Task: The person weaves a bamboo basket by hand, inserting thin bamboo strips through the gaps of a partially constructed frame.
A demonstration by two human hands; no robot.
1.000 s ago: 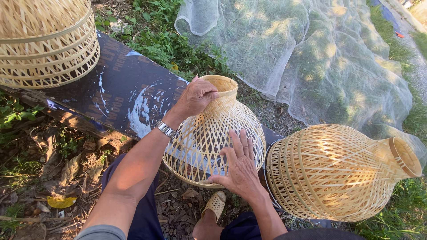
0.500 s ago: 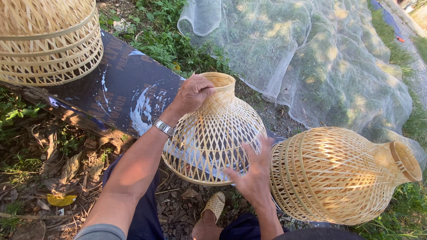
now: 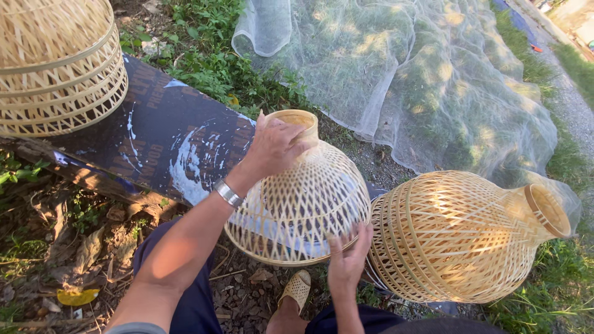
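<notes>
A pale woven bamboo lampshade point(image 3: 297, 204), bell-shaped with an open lattice, is tilted in front of me with its narrow neck pointing away. My left hand point(image 3: 272, 145) grips it just below the neck; a metal watch band sits on that wrist. My right hand point(image 3: 348, 256) holds the wide lower rim at its right side, fingers hooked over the edge. A second, denser woven lampshade point(image 3: 458, 235) lies on its side to the right, touching the first one.
A third woven basket shape point(image 3: 55, 68) stands at the top left on a dark painted board point(image 3: 167, 136). White mesh netting point(image 3: 402, 74) is spread over the grass behind. My sandalled foot point(image 3: 297, 287) rests on dirt and dry leaves below.
My right hand has slid from the front of the lattice down and right to the rim. The lampshade has turned slightly. The left hand stays near the neck.
</notes>
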